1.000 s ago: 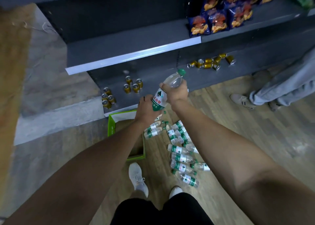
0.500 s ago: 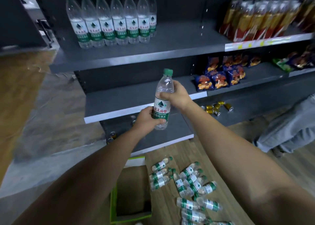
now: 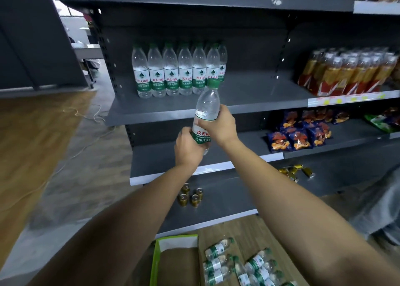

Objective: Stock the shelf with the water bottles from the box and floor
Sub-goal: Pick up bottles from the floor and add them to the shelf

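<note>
both hands hold one water bottle (image 3: 205, 114) upright in front of the shelving, its green cap level with the front edge of the dark grey shelf (image 3: 249, 95). the left hand (image 3: 188, 149) wraps the lower part, fingers (image 3: 184, 134) clamped around the base below the green and white label, while the right hand (image 3: 218, 125) grips the middle, its fingers closed over the upper edge of the label. on the shelf behind stands a row of bottles (image 3: 177, 71) of the same kind, upright and touching side by side, toward the left half of the board; the right half of that board is bare. further right on the same level are packs of amber drinks (image 3: 350, 71). one level down lie blue snack bags (image 3: 298, 134), and lower still a few gold cans (image 3: 191, 196) stand together. on the wooden floor (image 3: 249, 229) at the bottom, loose bottles (image 3: 242, 264) lie on their sides in a cluster, just beside an open box (image 3: 173, 259) with a green rim; whether anything is inside the box cannot be told.
</note>
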Action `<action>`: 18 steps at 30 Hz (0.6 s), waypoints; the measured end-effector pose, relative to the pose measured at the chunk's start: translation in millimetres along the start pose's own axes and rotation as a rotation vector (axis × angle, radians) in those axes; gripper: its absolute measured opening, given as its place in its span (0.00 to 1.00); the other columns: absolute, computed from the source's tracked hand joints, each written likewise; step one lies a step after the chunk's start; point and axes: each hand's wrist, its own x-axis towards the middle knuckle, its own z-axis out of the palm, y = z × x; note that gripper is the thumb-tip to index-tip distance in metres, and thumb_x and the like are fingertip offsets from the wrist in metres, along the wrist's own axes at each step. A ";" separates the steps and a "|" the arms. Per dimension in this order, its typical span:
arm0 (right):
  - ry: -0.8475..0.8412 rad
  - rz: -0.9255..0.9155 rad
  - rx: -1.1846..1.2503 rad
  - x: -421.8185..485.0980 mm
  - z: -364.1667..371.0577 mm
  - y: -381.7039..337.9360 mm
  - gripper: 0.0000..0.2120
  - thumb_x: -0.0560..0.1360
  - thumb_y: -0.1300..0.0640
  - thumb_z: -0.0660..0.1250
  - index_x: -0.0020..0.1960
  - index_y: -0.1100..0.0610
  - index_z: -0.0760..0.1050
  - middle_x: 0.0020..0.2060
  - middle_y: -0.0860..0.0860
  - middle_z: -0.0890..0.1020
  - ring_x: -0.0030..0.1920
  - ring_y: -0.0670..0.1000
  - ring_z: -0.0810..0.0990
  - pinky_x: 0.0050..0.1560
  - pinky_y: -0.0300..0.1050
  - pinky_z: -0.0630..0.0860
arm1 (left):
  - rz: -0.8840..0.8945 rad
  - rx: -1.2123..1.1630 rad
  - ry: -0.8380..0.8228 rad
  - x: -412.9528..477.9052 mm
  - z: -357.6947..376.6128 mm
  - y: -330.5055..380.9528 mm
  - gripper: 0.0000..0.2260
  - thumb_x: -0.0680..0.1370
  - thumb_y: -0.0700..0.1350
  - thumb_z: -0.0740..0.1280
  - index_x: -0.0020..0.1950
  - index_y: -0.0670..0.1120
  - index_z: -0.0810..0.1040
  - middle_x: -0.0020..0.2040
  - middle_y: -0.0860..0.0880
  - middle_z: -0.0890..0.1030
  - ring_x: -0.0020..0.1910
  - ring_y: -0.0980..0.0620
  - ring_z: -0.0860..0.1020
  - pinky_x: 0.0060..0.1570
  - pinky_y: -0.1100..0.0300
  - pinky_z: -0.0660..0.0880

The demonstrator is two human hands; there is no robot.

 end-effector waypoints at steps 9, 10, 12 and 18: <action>-0.002 -0.096 -0.031 48.7 -9.4 -15.7 0.24 0.66 0.54 0.79 0.57 0.58 0.74 0.52 0.51 0.82 0.51 0.51 0.80 0.50 0.46 0.78 | 0.018 -0.012 0.059 42.1 14.4 24.4 0.25 0.61 0.52 0.80 0.52 0.45 0.76 0.50 0.48 0.81 0.49 0.46 0.80 0.43 0.54 0.75; -0.001 -0.098 -0.030 58.2 -12.6 -15.6 0.24 0.66 0.55 0.79 0.57 0.57 0.74 0.52 0.51 0.82 0.51 0.51 0.80 0.50 0.46 0.78 | 0.021 -0.015 0.061 48.4 19.5 29.2 0.25 0.62 0.51 0.80 0.52 0.45 0.76 0.50 0.48 0.81 0.49 0.46 0.80 0.42 0.55 0.74; 0.002 -0.105 -0.026 79.6 -20.3 -14.3 0.22 0.66 0.55 0.78 0.56 0.57 0.74 0.51 0.50 0.82 0.51 0.50 0.80 0.48 0.44 0.77 | 0.033 -0.023 0.069 63.1 31.3 39.9 0.25 0.62 0.51 0.80 0.53 0.44 0.75 0.50 0.47 0.81 0.48 0.45 0.79 0.40 0.56 0.72; -0.018 -0.130 0.010 151.4 -48.3 -4.5 0.20 0.67 0.58 0.77 0.55 0.54 0.73 0.49 0.48 0.80 0.49 0.47 0.79 0.40 0.33 0.73 | 0.061 -0.049 0.080 119.8 83.4 65.2 0.25 0.63 0.49 0.80 0.54 0.43 0.75 0.50 0.46 0.81 0.49 0.46 0.79 0.43 0.53 0.74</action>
